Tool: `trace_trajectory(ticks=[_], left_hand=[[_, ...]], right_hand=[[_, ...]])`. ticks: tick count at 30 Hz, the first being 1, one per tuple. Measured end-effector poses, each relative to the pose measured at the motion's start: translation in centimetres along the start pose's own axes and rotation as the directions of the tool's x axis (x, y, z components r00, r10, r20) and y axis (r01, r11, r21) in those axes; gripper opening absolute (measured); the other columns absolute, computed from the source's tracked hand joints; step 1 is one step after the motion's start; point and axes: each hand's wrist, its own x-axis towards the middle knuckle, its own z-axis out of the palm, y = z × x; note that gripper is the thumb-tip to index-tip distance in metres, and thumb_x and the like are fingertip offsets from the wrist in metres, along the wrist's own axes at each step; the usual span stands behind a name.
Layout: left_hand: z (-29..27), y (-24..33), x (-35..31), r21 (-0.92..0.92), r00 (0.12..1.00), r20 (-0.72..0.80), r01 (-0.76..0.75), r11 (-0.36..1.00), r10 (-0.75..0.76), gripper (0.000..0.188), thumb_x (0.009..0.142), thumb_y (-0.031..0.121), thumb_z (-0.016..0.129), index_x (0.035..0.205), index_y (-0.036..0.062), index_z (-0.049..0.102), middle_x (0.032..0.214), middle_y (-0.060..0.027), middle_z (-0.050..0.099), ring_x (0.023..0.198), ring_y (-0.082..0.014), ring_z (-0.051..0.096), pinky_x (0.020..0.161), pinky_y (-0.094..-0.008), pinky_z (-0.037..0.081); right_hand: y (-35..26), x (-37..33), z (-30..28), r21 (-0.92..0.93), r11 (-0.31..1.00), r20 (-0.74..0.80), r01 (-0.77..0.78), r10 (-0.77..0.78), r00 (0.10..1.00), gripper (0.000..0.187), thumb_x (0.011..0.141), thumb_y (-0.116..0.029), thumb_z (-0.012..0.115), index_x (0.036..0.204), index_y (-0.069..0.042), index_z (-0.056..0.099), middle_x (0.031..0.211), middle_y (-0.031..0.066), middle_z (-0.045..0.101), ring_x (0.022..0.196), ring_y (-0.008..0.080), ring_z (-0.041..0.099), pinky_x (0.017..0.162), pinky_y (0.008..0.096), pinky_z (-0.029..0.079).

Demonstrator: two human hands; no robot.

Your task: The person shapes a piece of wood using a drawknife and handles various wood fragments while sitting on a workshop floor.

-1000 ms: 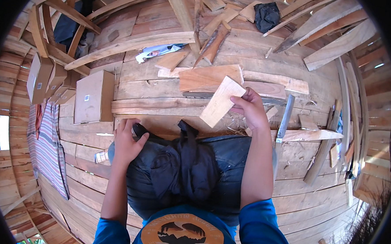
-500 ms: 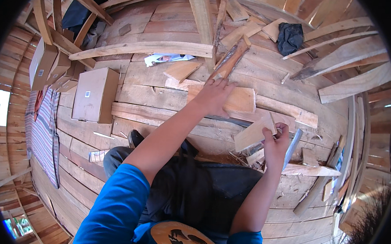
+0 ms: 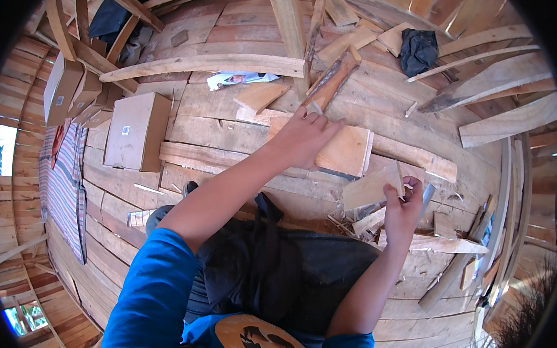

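My left hand (image 3: 304, 137) is closed around the left part of a pale, rectangular wooden block (image 3: 348, 150), its thumb on the near side and fingers over the far side. The block rests over other boards in front of me. To the right, my right hand (image 3: 404, 202) grips a smaller flat piece of wood (image 3: 372, 188) by its right end, held tilted above the floor. The two pieces are close, but I cannot tell whether they touch. A blue-grey flat strip (image 3: 427, 201) shows beside my right hand.
Offcuts and shavings (image 3: 345, 221) lie below my right hand. A long plank (image 3: 415, 157) extends right of the block. Cardboard boxes (image 3: 136, 129) stand at left, near a striped cloth (image 3: 63, 188). A wooden post (image 3: 287, 23) rises ahead; a black plastic bag (image 3: 418, 52) lies far right.
The wooden block has shifted slightly right and tilted under my left hand, exposing its right end. My right hand and its piece of wood have moved a little to the right.
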Motion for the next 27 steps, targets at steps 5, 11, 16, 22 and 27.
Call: trace_trajectory(ticks=[5, 11, 16, 22, 27], left_hand=[[-4.5, 0.0, -6.2, 0.002, 0.993, -0.108, 0.042, 0.999, -0.042, 0.116, 0.053, 0.034, 0.090, 0.149, 0.0118, 0.030, 0.126, -0.0139, 0.054, 0.122, -0.0299, 0.051, 0.106, -0.0496, 0.031], [-5.4, -5.3, -12.2, 0.182, 0.911, 0.056, 0.392, 0.902, -0.408, 0.117, 0.052, 0.027, 0.090, 0.151, 0.0150, 0.028, 0.125, -0.0128, 0.053, 0.122, -0.0302, 0.051, 0.106, -0.0510, 0.031], [-0.8, -11.4, -15.8, 0.240, 0.750, 0.150, 0.605, 0.759, -0.645, 0.122, 0.052, 0.024, 0.091, 0.153, 0.0174, 0.024, 0.128, -0.0139, 0.053, 0.125, -0.0332, 0.049, 0.107, -0.0540, 0.032], [3.8, -15.0, -17.3, 0.269, 0.619, 0.268, 0.688, 0.674, -0.739, 0.121, 0.057, 0.023, 0.088, 0.155, 0.0193, 0.017, 0.137, -0.0155, 0.048, 0.132, -0.0337, 0.043, 0.109, -0.0584, 0.031], [5.0, -14.7, -16.3, 0.343, 0.584, 0.249, 0.693, 0.634, -0.773, 0.116, 0.063, 0.029, 0.085, 0.155, 0.0191, 0.015, 0.144, -0.0157, 0.040, 0.137, -0.0324, 0.037, 0.110, -0.0618, 0.027]], right_hand=[[0.8, 0.3, -0.7, 0.024, 0.998, -0.029, 0.065, -0.064, 0.998, 0.029, 0.084, -0.004, 0.067, 0.108, -0.003, 0.050, 0.088, 0.0110, 0.064, 0.062, 0.0086, 0.054, 0.053, 0.0222, 0.041], [-0.3, 0.3, -0.9, 0.007, 0.999, -0.136, -0.047, 0.048, 0.990, 0.031, 0.086, -0.008, 0.066, 0.113, -0.002, 0.050, 0.082, 0.0108, 0.064, 0.060, 0.0099, 0.056, 0.053, 0.0247, 0.044], [1.4, 1.7, -2.0, 0.170, 0.974, -0.168, -0.146, 0.175, 0.970, 0.026, 0.090, -0.016, 0.066, 0.110, -0.006, 0.053, 0.095, 0.0111, 0.064, 0.074, 0.0180, 0.064, 0.065, 0.0306, 0.057], [2.7, 3.3, -2.0, 0.217, 0.930, -0.125, -0.298, 0.329, 0.936, 0.030, 0.092, -0.017, 0.062, 0.116, -0.006, 0.048, 0.101, 0.0139, 0.064, 0.080, 0.0240, 0.069, 0.066, 0.0326, 0.059], [4.4, 3.4, -1.3, -0.215, 0.942, -0.152, -0.258, 0.229, 0.961, 0.040, 0.089, -0.022, 0.068, 0.116, 0.004, 0.052, 0.091, 0.0146, 0.069, 0.064, 0.0218, 0.070, 0.059, 0.0290, 0.054]])
